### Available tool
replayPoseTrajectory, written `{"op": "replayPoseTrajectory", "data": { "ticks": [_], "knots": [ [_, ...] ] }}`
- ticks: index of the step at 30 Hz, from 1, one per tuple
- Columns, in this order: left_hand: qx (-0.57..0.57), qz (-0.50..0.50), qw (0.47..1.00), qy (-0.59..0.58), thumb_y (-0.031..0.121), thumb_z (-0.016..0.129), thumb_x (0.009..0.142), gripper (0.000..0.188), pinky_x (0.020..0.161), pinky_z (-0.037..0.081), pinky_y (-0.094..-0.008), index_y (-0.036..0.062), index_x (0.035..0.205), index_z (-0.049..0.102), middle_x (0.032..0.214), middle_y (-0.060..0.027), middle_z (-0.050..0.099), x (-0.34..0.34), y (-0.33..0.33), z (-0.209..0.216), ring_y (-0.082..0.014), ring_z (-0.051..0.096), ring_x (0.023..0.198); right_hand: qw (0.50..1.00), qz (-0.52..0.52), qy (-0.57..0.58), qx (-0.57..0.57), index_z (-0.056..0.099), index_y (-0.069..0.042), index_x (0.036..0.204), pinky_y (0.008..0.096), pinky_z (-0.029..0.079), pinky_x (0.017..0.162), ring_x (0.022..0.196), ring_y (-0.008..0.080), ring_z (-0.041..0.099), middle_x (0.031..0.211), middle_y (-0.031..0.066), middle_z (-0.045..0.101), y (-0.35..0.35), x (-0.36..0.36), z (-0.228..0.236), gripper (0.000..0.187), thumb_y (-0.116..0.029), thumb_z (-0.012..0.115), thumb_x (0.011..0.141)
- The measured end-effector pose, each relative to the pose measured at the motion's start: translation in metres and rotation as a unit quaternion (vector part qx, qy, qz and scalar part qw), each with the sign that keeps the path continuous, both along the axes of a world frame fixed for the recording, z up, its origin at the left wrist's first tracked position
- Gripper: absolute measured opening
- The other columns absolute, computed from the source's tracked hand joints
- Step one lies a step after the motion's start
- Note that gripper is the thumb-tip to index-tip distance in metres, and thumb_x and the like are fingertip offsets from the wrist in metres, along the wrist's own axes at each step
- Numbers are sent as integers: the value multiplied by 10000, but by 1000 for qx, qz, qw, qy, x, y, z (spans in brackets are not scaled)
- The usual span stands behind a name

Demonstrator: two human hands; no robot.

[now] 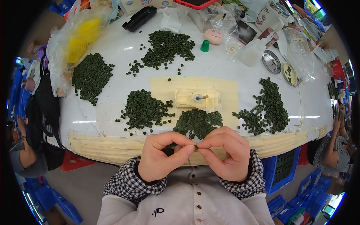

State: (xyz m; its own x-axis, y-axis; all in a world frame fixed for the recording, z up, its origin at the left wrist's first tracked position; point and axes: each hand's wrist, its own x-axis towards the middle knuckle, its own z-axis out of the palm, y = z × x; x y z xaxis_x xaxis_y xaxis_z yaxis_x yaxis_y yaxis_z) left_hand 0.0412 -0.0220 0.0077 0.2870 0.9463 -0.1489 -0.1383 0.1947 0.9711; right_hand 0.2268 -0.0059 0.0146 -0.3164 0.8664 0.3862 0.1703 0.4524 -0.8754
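Note:
In front of my chest, over the table's near edge, my left hand [159,154] and my right hand [228,153] meet fingertip to fingertip. Both are closed in a pinch on a small dark green piece [196,147], mostly covered by the fingers. Just beyond them lies a heap of small dark green round parts [198,122]. Behind that heap, a small metal post [197,98] stands on a block wrapped in beige tape [182,98]. More heaps of similar parts lie to the left [144,110], far left [92,77], far middle [167,47] and right [273,108].
Beige padding [108,147] runs along the near edge. Farther back are a black elongated object [139,18], a green cup-shaped piece [204,46], a round tin [271,62] and plastic bags [92,28]. A blue crate [282,170] stands below at right; other people sit at both sides.

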Motion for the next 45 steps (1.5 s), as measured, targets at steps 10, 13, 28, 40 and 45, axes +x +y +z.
{"op": "replayPoseTrajectory", "data": {
  "ticks": [10,13,28,40,45],
  "knots": [
    [-8,12,999,36,-4,626,802,62,591,395,-199,-35,855,629,769,-27,607,0,-1,4,-44,469,649,984,0,83,-156,625,17,866,231,501,627,682,140,609,801,91,606,-5,-4,-5,135,62,642,739],
    [2,14,999,46,-7,631,788,51,621,410,-212,-36,830,627,804,-59,632,-1,-1,4,-63,486,671,985,11,79,-153,624,17,867,231,502,627,688,140,612,806,91,608,-5,-4,-6,134,56,642,740],
    [-233,142,914,-302,214,372,978,224,434,254,-192,56,939,525,763,-48,579,-25,-1,-2,-50,307,463,977,-139,-159,-7,622,-5,793,286,441,565,635,206,543,724,76,571,7,18,-1,116,25,686,701],
    [-251,73,906,-333,124,363,966,228,490,297,-173,37,1123,504,985,-112,613,-17,0,3,-43,368,557,937,-116,-296,147,582,-47,785,325,413,593,674,221,484,733,57,512,13,1,-14,157,-23,677,661],
    [-269,44,907,-322,168,370,984,206,451,280,-173,39,1062,510,835,-76,621,-9,0,5,-41,315,469,924,-109,-335,146,563,-43,792,332,417,609,701,230,489,780,63,519,12,0,-18,172,8,661,661]
  ]
}}
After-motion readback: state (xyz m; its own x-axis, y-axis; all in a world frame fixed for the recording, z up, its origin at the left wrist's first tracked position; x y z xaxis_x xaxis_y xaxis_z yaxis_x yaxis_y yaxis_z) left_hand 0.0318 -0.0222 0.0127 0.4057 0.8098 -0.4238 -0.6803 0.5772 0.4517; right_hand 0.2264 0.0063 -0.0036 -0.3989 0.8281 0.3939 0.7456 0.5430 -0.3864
